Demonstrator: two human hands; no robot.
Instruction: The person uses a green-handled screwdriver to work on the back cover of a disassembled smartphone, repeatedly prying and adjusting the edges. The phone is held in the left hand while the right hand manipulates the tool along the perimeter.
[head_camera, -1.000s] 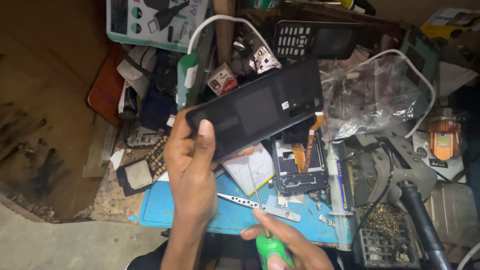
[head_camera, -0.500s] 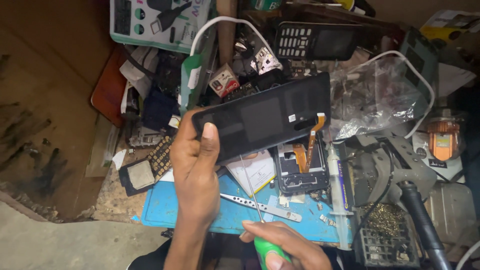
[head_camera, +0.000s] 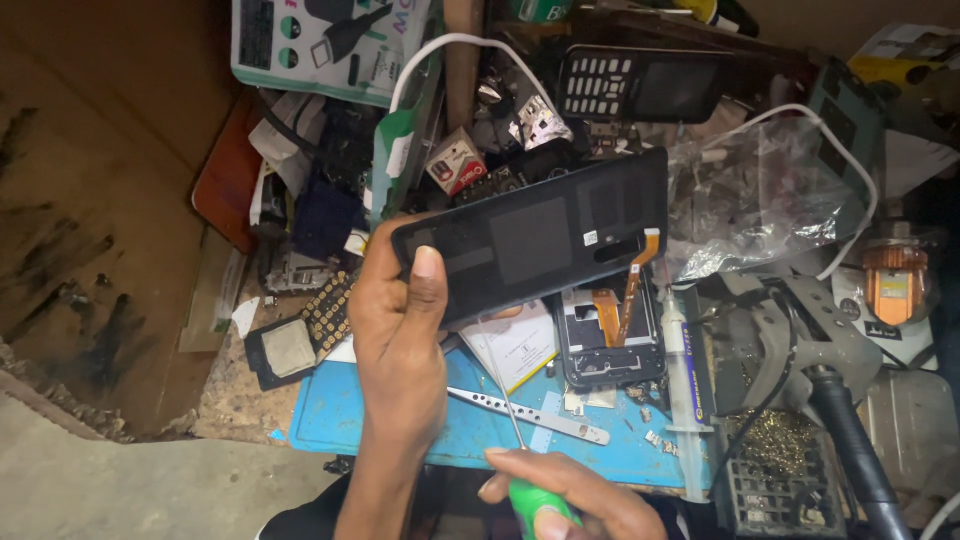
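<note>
— Hands? 
— Left hand (head_camera: 400, 330) grips a dark phone panel (head_camera: 535, 238) above the blue mat (head_camera: 400, 420); right hand (head_camera: 565, 495), cut off below, is wrapped round a green-handled screwdriver (head_camera: 520, 470).
— Packaging? 
— Green-and-white printed box (head_camera: 330, 45) leans top left; small red-white packet (head_camera: 455, 160) sits behind the panel, lettering unreadable.

Matt black phone panel (head_camera: 540, 240) in my left hand (head_camera: 400, 340), glossy green plastic screwdriver handle (head_camera: 535, 500) in my right hand (head_camera: 575, 495), below the panel smooth blue rubbery mat (head_camera: 350, 420), brushed metal strip (head_camera: 530, 415), right of it crinkled clear plastic bag (head_camera: 760, 200).
</note>
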